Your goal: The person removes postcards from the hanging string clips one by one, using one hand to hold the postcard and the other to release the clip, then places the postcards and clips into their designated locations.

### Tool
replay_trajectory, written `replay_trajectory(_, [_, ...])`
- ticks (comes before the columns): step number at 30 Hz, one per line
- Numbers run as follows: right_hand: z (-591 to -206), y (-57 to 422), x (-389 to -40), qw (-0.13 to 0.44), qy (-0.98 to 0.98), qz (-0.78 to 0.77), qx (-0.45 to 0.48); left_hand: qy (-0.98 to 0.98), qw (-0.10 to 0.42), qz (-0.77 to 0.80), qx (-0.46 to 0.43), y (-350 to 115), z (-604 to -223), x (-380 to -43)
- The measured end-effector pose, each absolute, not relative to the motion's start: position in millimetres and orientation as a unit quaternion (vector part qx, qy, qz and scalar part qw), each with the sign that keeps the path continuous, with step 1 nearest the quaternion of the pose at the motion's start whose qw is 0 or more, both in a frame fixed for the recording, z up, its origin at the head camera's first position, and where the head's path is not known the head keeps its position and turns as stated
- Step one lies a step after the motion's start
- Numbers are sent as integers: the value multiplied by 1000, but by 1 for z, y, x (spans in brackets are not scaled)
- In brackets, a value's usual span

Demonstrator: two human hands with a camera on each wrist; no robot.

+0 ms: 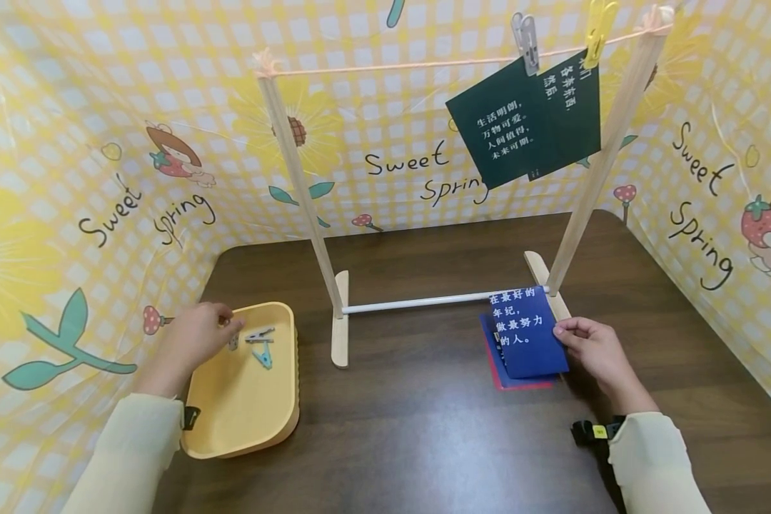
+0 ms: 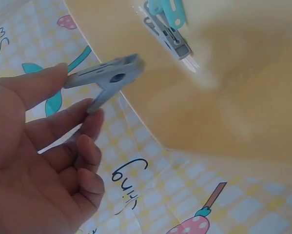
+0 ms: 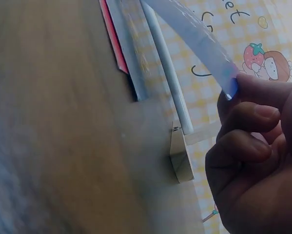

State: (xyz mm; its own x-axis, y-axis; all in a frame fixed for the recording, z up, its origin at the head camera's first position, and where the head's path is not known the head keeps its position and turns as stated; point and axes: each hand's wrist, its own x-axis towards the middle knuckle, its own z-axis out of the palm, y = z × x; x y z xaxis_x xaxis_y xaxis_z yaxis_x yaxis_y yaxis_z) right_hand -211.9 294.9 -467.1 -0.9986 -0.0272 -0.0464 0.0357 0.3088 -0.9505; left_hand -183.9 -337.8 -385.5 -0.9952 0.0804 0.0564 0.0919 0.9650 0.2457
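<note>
Over the far left part of the yellow tray [image 1: 240,435], my left hand [image 1: 195,339] pinches a grey clothespin [image 2: 107,75] between thumb and fingers. The clothespin's handles lie at my fingertips, and its nose points away from the hand. A second grey clothespin [image 1: 260,334] and a teal clothespin [image 1: 263,355] lie in the tray. My right hand [image 1: 596,353] pinches the right edge of a blue card [image 1: 530,357] with white writing. In the right wrist view the card [image 3: 199,39] shows nearly edge-on. Beneath it in the head view are another blue card and a red card [image 1: 527,386].
A wooden rack stands behind, with a left post [image 1: 302,185], right post [image 1: 607,171] and white rod [image 1: 424,303]. From its pink cord [image 1: 373,68] hang dark green cards [image 1: 517,160], held by a grey clothespin [image 1: 525,44] and a yellow clothespin [image 1: 600,32].
</note>
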Motion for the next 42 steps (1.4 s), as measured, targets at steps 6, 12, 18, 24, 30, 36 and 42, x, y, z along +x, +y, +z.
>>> replay_trajectory(6, [-469, 294, -215, 42, 803, -594, -8, -992, -19, -118, -36, -336, -381, -190])
replay_trajectory(12, [-468, 292, -216, 48, 820, -569, -19, -991, -58, -114, -28, -338, -382, -196])
replay_trajectory(18, [-471, 289, -217, 48, 833, -550, -24, -993, -80, -76, -35, -341, -385, -206])
replay_trajectory(24, [-473, 287, -216, 46, 835, -549, -14, -991, -121, -56, -28, -343, -391, -211])
replay_trajectory(30, [-474, 286, -217, 43, 831, -555, -7, -987, -146, -60, -16, -344, -390, -213])
replay_trajectory(36, [-476, 285, -216, 40, 846, -532, 16, -981, -185, -49, -17, -345, -389, -218])
replay_trajectory(42, [-480, 282, -214, 39, 861, -507, 28, -978, -202, -46, -11, -347, -397, -216])
